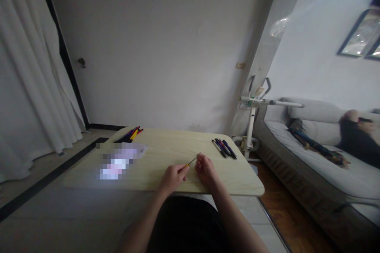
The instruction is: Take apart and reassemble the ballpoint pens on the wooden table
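Over the near edge of a pale wooden table (154,158), my left hand (173,177) pinches the lower, yellowish end of a thin pen (192,161). My right hand (205,168) is closed on the pen's upper end, so both hands hold it slanted between them. A group of dark pens (225,148) lies on the table at the far right, apart from my hands. Another bunch of coloured pens (132,133), red, yellow and dark, lies at the far left corner.
A blurred-out patch over some papers (118,161) covers the table's left side. A white curtain (26,87) hangs at the left. A grey sofa (311,154) with a person lying on it stands at the right, behind a white exercise machine (252,122).
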A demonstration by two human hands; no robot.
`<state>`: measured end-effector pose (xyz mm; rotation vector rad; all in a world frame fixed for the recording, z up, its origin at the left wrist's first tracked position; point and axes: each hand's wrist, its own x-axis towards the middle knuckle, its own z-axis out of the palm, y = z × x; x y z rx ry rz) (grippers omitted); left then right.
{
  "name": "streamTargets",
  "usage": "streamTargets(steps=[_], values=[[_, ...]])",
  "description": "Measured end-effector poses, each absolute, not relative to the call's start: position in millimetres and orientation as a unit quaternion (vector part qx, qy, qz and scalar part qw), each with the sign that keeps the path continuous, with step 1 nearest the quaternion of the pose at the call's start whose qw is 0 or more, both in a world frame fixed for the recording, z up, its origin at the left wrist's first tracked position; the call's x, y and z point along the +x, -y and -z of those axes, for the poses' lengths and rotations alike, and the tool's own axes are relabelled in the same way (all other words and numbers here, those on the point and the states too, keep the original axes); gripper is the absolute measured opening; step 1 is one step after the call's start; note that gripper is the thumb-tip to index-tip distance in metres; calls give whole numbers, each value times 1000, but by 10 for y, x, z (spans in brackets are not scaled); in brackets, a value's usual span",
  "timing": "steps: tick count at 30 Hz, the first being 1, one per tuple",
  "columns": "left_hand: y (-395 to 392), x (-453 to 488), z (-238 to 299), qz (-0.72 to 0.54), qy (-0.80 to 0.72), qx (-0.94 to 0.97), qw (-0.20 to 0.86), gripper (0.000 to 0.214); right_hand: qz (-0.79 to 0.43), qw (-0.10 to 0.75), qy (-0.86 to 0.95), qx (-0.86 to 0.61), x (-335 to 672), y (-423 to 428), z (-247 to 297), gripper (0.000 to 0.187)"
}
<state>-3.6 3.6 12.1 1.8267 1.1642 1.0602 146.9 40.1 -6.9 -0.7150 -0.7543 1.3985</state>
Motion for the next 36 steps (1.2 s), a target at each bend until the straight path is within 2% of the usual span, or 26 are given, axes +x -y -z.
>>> streamTargets(steps=[17, 29, 36], values=[[-73, -51, -46, -408, -442, 730, 323, 37, -632, 640, 324, -292, 1476, -399, 89, 21], [-87, -47, -38, -393, -451, 740, 308, 41, -551, 626, 421, -357, 1429, -338, 83, 19], [-92, -45, -30, -397, -454, 737, 304, 40, -484, 571, 528, -401, 1414, -261, 49, 18]])
